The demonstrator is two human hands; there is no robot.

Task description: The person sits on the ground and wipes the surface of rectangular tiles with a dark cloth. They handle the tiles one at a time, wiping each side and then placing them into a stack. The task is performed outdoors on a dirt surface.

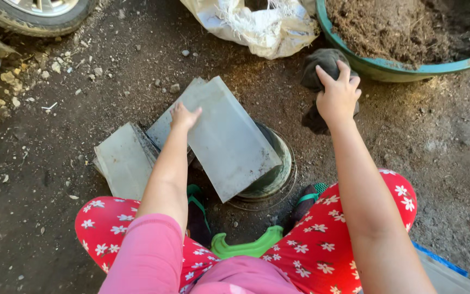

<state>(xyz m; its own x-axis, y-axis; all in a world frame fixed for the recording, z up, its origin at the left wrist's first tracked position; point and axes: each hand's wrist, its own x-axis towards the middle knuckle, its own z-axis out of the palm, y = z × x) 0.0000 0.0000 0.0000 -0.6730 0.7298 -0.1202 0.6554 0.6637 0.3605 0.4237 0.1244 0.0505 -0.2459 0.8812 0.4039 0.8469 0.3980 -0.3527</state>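
My left hand (184, 116) rests on the upper left edge of a grey rectangular slab (225, 139) that lies tilted across a round metal bowl (278, 171) on the dirt ground. A second grey slab (161, 125) lies under it, and a third (125, 160) sits to the left. My right hand (337, 96) grips a dark crumpled cloth (322, 62) just in front of a green basin. My knees in red flowered trousers frame the lower view.
A green basin (387, 69) full of brown soil stands at the top right. A torn whitish sack (257, 22) lies at the top centre. A car tyre (39, 16) is at the top left, with small stones below it. A green stool edge (246, 247) shows between my legs.
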